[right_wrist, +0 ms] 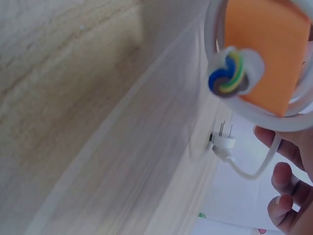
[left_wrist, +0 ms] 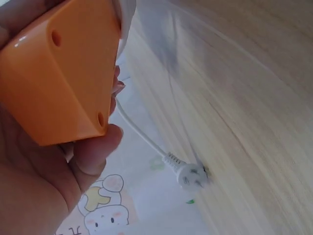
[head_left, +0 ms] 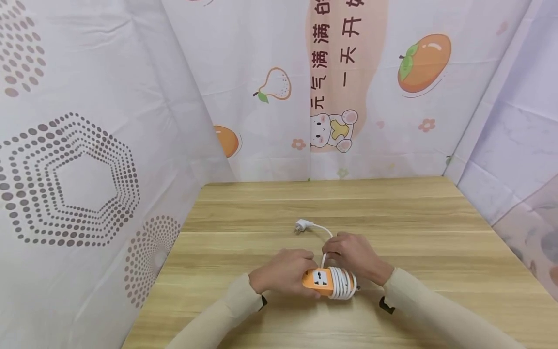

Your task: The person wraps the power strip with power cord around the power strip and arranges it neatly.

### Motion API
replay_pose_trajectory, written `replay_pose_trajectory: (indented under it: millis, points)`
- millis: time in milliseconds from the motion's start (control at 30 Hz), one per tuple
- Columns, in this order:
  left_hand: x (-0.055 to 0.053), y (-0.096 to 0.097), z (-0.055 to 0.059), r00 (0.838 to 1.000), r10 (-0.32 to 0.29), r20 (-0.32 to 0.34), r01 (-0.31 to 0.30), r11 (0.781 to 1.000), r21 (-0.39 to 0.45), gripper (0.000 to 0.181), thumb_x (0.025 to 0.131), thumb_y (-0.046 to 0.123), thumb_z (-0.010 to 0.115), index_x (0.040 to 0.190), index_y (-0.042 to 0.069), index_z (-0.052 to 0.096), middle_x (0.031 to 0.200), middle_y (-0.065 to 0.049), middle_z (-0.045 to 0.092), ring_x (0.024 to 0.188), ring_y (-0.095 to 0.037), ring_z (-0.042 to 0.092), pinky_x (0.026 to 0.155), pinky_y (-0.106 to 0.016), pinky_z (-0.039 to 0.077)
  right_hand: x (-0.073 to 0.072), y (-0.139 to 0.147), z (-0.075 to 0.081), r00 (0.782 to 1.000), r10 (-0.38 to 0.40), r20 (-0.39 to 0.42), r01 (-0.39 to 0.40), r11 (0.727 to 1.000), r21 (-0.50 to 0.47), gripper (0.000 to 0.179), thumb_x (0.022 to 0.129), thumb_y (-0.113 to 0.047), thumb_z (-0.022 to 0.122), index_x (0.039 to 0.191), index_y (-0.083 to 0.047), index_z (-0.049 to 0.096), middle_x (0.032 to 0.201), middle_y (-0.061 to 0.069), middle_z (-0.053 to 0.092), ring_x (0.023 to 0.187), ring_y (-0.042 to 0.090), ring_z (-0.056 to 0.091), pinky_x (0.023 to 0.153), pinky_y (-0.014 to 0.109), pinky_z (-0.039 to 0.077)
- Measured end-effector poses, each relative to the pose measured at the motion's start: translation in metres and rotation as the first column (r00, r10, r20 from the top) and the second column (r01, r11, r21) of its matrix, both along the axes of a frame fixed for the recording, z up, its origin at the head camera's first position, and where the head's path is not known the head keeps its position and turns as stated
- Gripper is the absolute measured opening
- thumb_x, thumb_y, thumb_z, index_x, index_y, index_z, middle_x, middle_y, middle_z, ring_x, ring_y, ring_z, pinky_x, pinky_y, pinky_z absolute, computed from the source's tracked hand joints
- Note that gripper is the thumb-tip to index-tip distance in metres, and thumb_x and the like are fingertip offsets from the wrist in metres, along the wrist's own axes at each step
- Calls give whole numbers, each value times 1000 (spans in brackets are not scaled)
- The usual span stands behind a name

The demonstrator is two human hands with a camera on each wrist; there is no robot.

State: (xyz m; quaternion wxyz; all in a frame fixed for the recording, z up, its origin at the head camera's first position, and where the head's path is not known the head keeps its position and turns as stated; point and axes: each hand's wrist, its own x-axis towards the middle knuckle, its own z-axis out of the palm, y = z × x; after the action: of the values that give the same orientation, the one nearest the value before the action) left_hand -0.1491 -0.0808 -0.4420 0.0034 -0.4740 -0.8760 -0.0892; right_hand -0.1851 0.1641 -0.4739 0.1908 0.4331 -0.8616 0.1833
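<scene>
An orange power strip [head_left: 323,291] with white sockets is gripped at its left end by my left hand [head_left: 285,272]. White cord [head_left: 341,283] is wound in several turns round its right end. Just beyond those turns, my right hand [head_left: 354,254] pinches the loose length of cord between thumb and fingers. That length runs on to a white plug [head_left: 303,224] farther back. In the left wrist view, the strip's orange underside [left_wrist: 73,78] faces the camera. The right wrist view shows a cut cord end [right_wrist: 230,73] with blue, brown and yellow-green wires.
A wood-grain table [head_left: 235,208] lies under both hands. White printed curtains [head_left: 261,135] hang behind it and at both sides. Dark bands [head_left: 386,305] show at the sleeve cuffs.
</scene>
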Motion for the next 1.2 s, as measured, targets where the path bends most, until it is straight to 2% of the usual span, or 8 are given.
replay_pose_trajectory:
  millis: [167,300,400,633,867,1033,1200]
  points:
    - [0,-2,-4,997,82,-15,-82,996,-18,41,79,60,81,94,23,74,80,14,45,66,1,41,52,-16,33,2,-2,1,999,-34,-7,34,999,-9,13,82,-14,86,92,-20,80,91,-12,74,80,8,66,62,28,54]
    - [-2,-8,-6,984,176,-15,-177,984,-26,39,77,59,82,90,24,72,79,14,44,64,-2,41,51,-19,34,2,-7,1,999,-53,-3,53,998,-15,10,84,-17,85,93,-19,80,90,-11,74,81,9,67,65,29,56]
    - [-3,-10,-6,976,217,-9,-217,976,-23,39,78,59,81,91,23,72,79,12,45,63,-4,43,50,-22,35,1,-10,2,997,-71,11,72,997,-22,9,86,-18,84,94,-20,81,91,-10,73,81,9,66,66,30,56]
    - [-4,-7,-10,966,255,-38,-256,967,-16,44,80,60,79,98,21,74,82,11,47,67,-7,43,50,-23,35,0,-10,5,995,-102,-2,102,995,19,8,88,-16,83,94,-20,80,90,-10,71,82,10,62,66,31,55]
    - [-2,-5,-14,949,295,-115,-297,955,3,44,80,60,80,93,19,73,81,8,47,64,-9,41,46,-25,33,1,-11,7,995,-102,-18,103,994,48,10,88,-12,81,98,-16,80,91,-6,68,84,12,62,65,30,55]
    - [-4,-7,-19,925,344,-164,-348,937,2,46,82,59,77,88,14,70,82,4,52,66,-12,45,45,-25,35,3,-12,9,993,-116,3,116,992,51,11,89,-16,81,100,-14,79,95,-4,70,85,12,66,67,32,56]
    - [-9,-13,-24,892,422,-162,-420,906,45,46,83,56,76,86,11,71,82,3,52,67,-13,46,46,-26,37,3,-12,12,994,-110,-14,110,994,13,10,92,-19,79,100,-13,79,90,-5,69,79,9,64,65,31,55]
